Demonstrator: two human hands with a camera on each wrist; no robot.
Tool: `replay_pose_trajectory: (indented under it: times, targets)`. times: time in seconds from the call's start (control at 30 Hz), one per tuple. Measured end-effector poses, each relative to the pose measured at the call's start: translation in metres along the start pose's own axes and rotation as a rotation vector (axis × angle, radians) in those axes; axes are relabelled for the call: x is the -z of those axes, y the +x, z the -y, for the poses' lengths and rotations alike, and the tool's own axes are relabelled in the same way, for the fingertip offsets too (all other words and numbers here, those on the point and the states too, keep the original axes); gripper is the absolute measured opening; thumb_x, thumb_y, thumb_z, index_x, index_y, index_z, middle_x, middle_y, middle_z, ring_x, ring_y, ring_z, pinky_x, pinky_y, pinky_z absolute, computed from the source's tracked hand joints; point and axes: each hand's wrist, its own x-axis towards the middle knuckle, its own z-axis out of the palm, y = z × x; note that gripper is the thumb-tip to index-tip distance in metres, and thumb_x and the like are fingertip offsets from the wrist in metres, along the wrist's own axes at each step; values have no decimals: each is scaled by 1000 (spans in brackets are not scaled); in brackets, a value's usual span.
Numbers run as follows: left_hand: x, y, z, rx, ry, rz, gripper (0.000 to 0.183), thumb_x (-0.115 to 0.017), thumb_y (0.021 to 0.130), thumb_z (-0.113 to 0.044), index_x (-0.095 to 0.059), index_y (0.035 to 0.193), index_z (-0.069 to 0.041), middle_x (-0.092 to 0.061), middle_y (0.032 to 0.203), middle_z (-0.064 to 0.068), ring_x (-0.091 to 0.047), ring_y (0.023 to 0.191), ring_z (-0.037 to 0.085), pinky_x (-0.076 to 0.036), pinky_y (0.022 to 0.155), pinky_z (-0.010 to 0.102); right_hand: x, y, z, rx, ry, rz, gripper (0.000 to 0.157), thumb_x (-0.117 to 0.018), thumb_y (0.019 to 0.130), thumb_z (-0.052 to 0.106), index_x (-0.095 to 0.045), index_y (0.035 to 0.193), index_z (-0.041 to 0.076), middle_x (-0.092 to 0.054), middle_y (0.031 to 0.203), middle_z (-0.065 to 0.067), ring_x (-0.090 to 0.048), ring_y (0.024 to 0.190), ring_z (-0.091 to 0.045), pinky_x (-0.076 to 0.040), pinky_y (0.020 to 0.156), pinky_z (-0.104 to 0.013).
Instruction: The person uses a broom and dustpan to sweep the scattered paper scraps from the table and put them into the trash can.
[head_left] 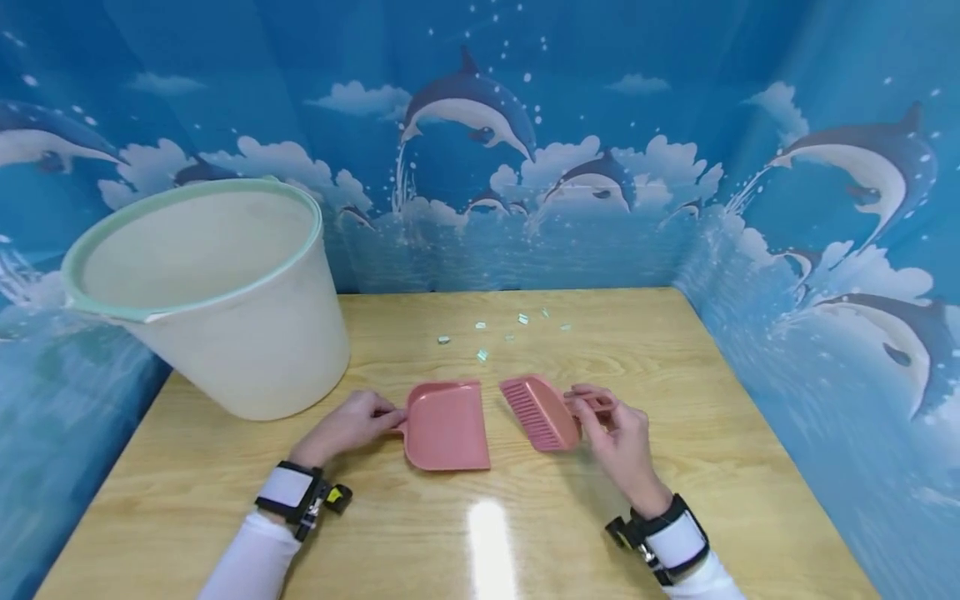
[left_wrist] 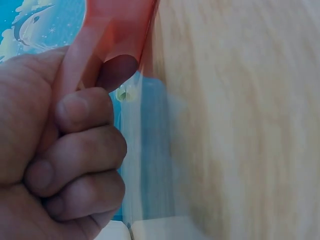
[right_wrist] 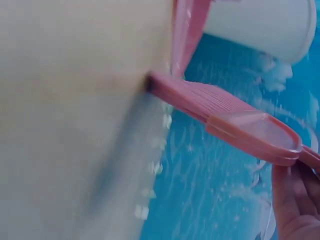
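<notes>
My left hand [head_left: 356,423] grips the short handle of a pink dustpan [head_left: 447,427], which lies on the table with its straight edge facing right. In the left wrist view the fingers [left_wrist: 82,160] are curled round that handle. My right hand [head_left: 621,433] holds a pink hand brush [head_left: 542,412] by its handle, just right of the dustpan, bristles slanting down and left. The right wrist view shows the brush [right_wrist: 240,120] tilted, its bristle tips close to the tabletop. Beyond both tools lie several small shiny greenish pieces [head_left: 482,355], scattered on the wood.
A large white bucket [head_left: 262,350] with a green rim stands at the back left of the wooden table [head_left: 420,533]. A blue curtain [head_left: 465,242] printed with dolphins closes off the back and both sides.
</notes>
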Motion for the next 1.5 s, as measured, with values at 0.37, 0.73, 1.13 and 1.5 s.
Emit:
replay_pose_trajectory:
  times: [0.37, 0.73, 1.13, 1.5]
  targets:
    - [3, -3, -2, 4, -4, 0, 23, -59, 97, -30, -74, 80, -24, -53, 57, -6, -40, 47, 6, -32, 43, 22, 27, 72, -110, -19, -379, 64, 17, -71, 84, -1, -73, 100, 1, -74, 93, -16, -65, 66, -24, -48, 54, -40]
    - [6, -1, -3, -6, -16, 21, 25, -59, 97, -28, -74, 78, -23, -48, 52, -6, -39, 43, 5, -31, 41, 20, 13, 54, -130, -153, -472, 259, 13, -67, 91, 6, -71, 103, 3, -73, 96, -17, -68, 86, -31, -56, 73, -47]
    - [6, -2, -1, -5, -21, 19, 23, -58, 98, -29, -74, 81, -24, -50, 53, -7, -40, 43, 5, -33, 41, 20, -4, 27, -55, 0, -330, 358, 15, -71, 86, 5, -71, 101, 7, -73, 95, -8, -67, 90, -20, -57, 73, -41]
    - [5, 2, 0, 21, 2, 17, 27, -58, 98, -30, -71, 75, -27, -49, 52, -7, -41, 43, 5, -34, 41, 20, -9, 16, -2, 23, -156, 499, 13, -68, 89, 4, -70, 101, 8, -73, 96, -2, -64, 74, -8, -56, 59, -26]
